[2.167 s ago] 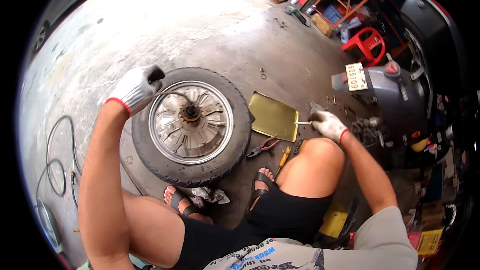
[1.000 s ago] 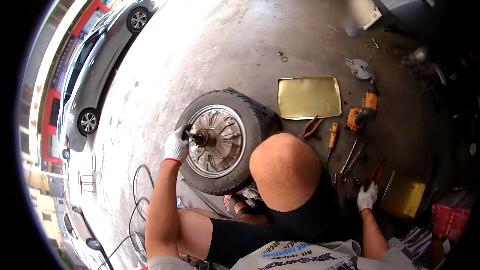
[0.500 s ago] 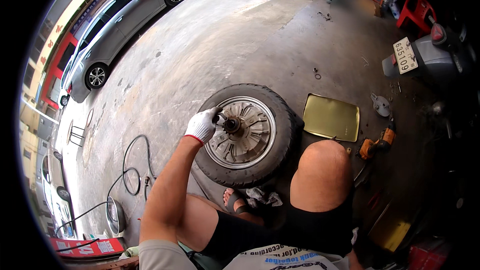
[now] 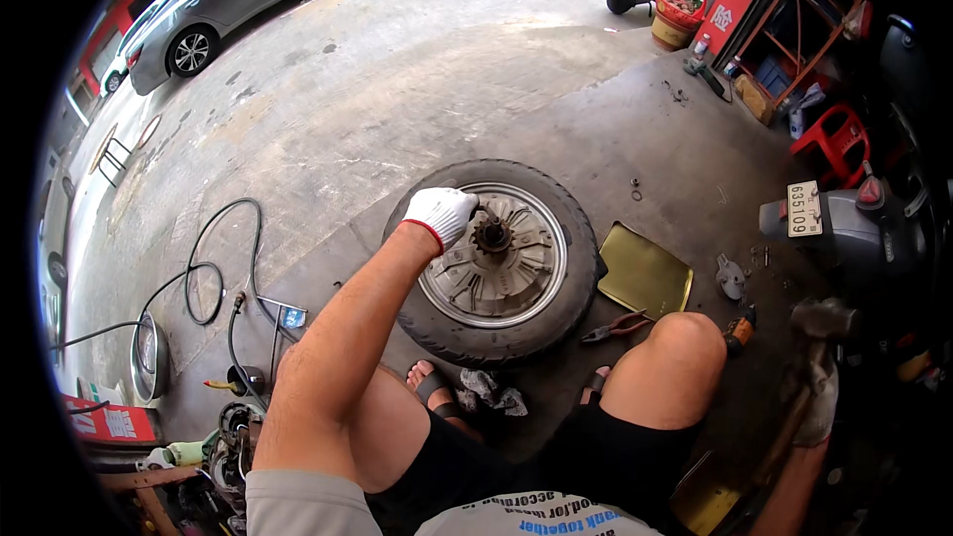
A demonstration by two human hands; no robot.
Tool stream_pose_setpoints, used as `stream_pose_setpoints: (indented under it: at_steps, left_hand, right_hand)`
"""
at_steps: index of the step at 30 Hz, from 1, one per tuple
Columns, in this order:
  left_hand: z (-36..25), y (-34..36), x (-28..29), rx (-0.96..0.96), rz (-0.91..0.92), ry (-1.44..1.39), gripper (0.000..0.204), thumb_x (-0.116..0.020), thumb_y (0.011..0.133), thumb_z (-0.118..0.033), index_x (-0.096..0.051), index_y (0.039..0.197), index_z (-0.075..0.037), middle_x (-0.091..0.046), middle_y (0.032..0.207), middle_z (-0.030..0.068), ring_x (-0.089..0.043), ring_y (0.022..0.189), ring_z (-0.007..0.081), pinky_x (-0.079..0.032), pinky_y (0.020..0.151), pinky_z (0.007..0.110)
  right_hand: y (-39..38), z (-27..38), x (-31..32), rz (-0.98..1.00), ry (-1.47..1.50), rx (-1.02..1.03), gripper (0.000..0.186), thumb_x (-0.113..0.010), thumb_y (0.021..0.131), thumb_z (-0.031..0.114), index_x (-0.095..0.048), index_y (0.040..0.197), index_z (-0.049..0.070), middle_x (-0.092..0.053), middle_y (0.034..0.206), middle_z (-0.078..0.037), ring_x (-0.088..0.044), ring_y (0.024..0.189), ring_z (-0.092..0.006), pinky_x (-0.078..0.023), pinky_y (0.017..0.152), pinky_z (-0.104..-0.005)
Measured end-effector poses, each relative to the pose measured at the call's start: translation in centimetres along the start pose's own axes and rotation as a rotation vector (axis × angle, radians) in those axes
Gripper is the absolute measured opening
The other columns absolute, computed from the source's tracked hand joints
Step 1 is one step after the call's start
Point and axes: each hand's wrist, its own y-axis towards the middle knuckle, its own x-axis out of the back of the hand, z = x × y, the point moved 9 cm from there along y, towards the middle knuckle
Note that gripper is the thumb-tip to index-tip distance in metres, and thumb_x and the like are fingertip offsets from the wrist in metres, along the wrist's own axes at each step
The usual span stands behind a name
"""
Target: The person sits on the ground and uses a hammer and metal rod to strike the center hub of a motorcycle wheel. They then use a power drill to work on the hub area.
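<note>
A wheel with a black tyre (image 4: 422, 323) and a silver metal hub (image 4: 501, 283) lies flat on the floor in front of me. At its centre stands a dark toothed shaft (image 4: 493, 233). My left hand (image 4: 441, 213), in a white glove with a red cuff, is closed at the upper left of the hub, close to the shaft; whatever its fingers grip is hidden. Off to the right, my gloved right hand (image 4: 820, 405) is wrapped round the wooden handle of a hammer (image 4: 824, 320), whose head is raised and slightly blurred.
Pliers (image 4: 613, 328) and a shallow yellow tray (image 4: 645, 268) lie right of the tyre. An orange power tool (image 4: 740, 332) is beyond my knee. A grey rag (image 4: 491, 390) lies between my feet. A black hose (image 4: 189, 278) coils at left; a scooter (image 4: 844, 223) stands at right.
My right hand has come into view with the hammer. My left hand stays at the hub, its fingers now further round the far side of the shaft. The view has shifted.
</note>
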Motion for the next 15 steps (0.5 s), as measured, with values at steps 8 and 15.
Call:
stream_pose_setpoints:
  at_steps: [8, 15]
  left_hand:
    - [-0.2, 0.1, -0.6, 0.008, -0.012, -0.099, 0.021, -0.051, 0.094, -0.013, -0.070, 0.103, -0.009, -0.073, 0.100, 0.0187, -0.071, 0.097, 0.0362, -0.056, 0.080, 0.047]
    - [-0.3, 0.2, -1.8, -0.023, -0.019, -0.141, 0.023, -0.049, 0.096, -0.016, -0.069, 0.104, -0.009, -0.074, 0.098, 0.0183, -0.071, 0.094, 0.0361, -0.056, 0.078, 0.048]
  right_hand:
    - [4.2, 12.1, -26.2, 0.416, 0.455, 0.119, 0.028, -0.053, 0.099, 0.019, -0.053, 0.124, 0.005, -0.048, 0.075, 0.000, -0.046, 0.053, -0.0112, -0.038, 0.046, -0.0291]
    - [3.4, 2.8, -41.7, 0.646, -0.039, -0.155, 0.027, -0.061, 0.093, 0.008, -0.059, 0.118, -0.002, -0.062, 0.080, -0.004, -0.058, 0.058, -0.0128, -0.048, 0.053, -0.0279]
